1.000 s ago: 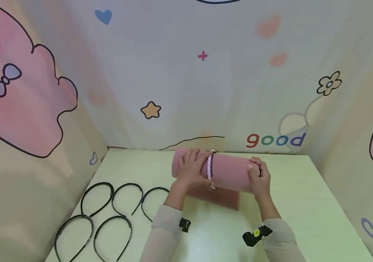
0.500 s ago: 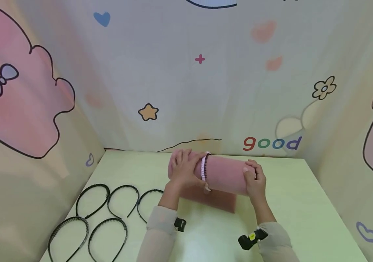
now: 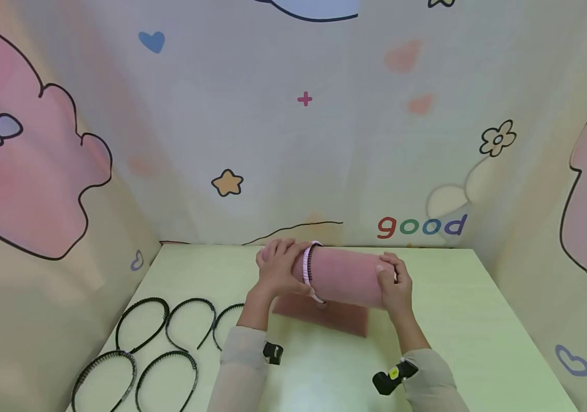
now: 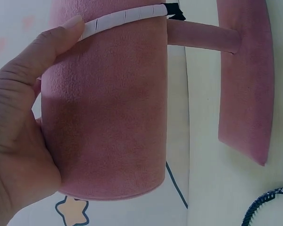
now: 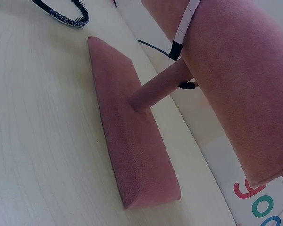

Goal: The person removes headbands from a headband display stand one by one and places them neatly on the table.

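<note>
A pink, plush-covered headband stand has a thick horizontal roll [image 3: 347, 277] on a short post [image 5: 161, 87] above a flat base [image 3: 337, 321]. Around the roll, left of its middle, sits a white headband [image 3: 306, 266] with dark teeth along one edge and black ends [image 5: 175, 50]. My left hand [image 3: 276, 272] lies over the roll's left end and grips the headband, its thumb [image 4: 70, 29] on the white band in the left wrist view. At the roll's right end, my right hand [image 3: 397, 288] holds the rim, thumb in front.
Several dark toothed headbands, among them one at the front left [image 3: 133, 372] and one behind it [image 3: 166, 315], lie on the pale table [image 3: 479, 343] left of my arms. A printed cloth wall [image 3: 324, 154] closes off the back and sides.
My left hand and the white headband have shifted slightly left along the roll. My right hand keeps its hold on the right end. The whole view has drifted a little.
</note>
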Action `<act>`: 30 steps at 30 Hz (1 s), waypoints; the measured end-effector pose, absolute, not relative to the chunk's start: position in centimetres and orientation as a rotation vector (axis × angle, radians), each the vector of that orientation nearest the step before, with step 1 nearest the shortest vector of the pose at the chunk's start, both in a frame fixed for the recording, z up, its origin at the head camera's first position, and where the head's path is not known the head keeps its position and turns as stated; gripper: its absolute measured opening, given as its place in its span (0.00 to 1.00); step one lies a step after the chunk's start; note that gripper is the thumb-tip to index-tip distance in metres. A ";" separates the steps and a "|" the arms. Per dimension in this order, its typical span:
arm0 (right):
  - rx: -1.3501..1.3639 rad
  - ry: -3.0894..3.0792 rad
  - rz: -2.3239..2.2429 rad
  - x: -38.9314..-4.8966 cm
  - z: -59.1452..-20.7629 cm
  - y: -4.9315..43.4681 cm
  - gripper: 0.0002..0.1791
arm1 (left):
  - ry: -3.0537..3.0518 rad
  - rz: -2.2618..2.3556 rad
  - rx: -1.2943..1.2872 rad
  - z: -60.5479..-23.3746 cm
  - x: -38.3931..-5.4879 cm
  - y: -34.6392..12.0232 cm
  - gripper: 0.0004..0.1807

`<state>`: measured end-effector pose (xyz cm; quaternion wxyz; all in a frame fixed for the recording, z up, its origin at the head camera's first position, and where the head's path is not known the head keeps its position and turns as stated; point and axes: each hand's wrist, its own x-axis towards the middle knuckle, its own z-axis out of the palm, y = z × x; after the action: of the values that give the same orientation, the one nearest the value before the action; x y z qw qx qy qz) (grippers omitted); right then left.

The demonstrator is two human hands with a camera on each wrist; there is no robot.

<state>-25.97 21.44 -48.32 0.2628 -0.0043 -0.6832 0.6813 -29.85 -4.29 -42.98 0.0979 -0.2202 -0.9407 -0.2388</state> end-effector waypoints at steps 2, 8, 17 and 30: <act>-0.010 -1.874 1.849 -25.9 -48.5 21.3 0.14 | -2.787 -0.745 -0.643 -43.1 -29.6 -4.7 0.54; -0.014 -2.016 1.659 -25.6 -48.0 21.3 0.13 | -2.794 -0.766 -0.663 -43.3 -29.6 -5.1 0.53; -0.198 -2.320 1.184 -26.4 -45.4 20.7 0.13 | -2.800 -0.754 -0.631 -43.1 -30.1 -4.7 0.53; -0.241 -2.214 1.310 -26.7 -46.2 20.6 0.16 | -2.829 -0.754 -0.661 -42.9 -30.4 -5.2 0.54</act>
<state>-26.70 20.56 -46.19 0.2753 -0.0896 -0.8238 0.4874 -30.38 -5.20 -42.87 0.0699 -0.2198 -0.9402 -0.2506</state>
